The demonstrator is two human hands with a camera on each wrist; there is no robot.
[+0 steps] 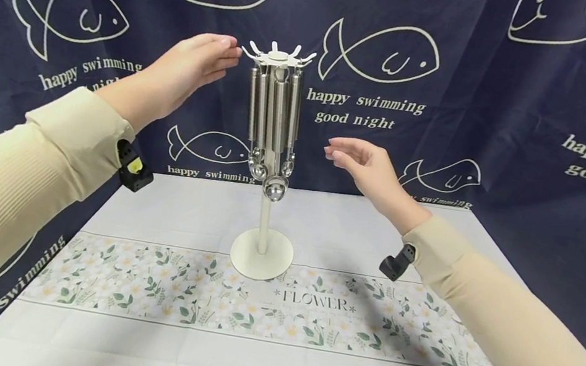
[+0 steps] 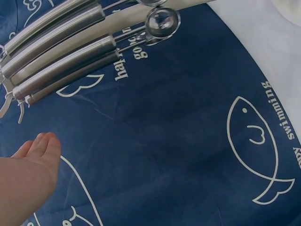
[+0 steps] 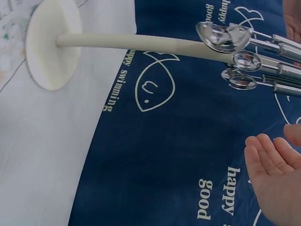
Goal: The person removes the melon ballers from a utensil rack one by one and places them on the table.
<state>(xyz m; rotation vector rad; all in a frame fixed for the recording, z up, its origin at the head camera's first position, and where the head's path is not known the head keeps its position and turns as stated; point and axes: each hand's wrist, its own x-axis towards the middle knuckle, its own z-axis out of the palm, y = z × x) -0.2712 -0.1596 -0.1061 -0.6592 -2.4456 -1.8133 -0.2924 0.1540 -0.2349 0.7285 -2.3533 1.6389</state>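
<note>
A white stand (image 1: 264, 223) with a ring of hooks (image 1: 279, 56) on top stands upright on the table. From the hooks hang several steel spoons (image 1: 275, 188) with long tubular handles and small round bowls. My left hand (image 1: 197, 63) is raised at hook height on the left, fingers extended and holding nothing. The left wrist view shows a gap between its fingertips (image 2: 51, 139) and the hooks. Lower down on the right, my right hand (image 1: 365, 165) faces the handles with loosely bent fingers. Nothing is in its palm (image 3: 277, 188), which is apart from the spoons in the right wrist view.
A white cloth (image 1: 135, 348) with a printed flower band covers the table, and the stand's round base (image 1: 243, 257) overlaps the band's back edge. Directly behind the table hangs a dark blue curtain (image 1: 466, 107) with fish drawings and lettering.
</note>
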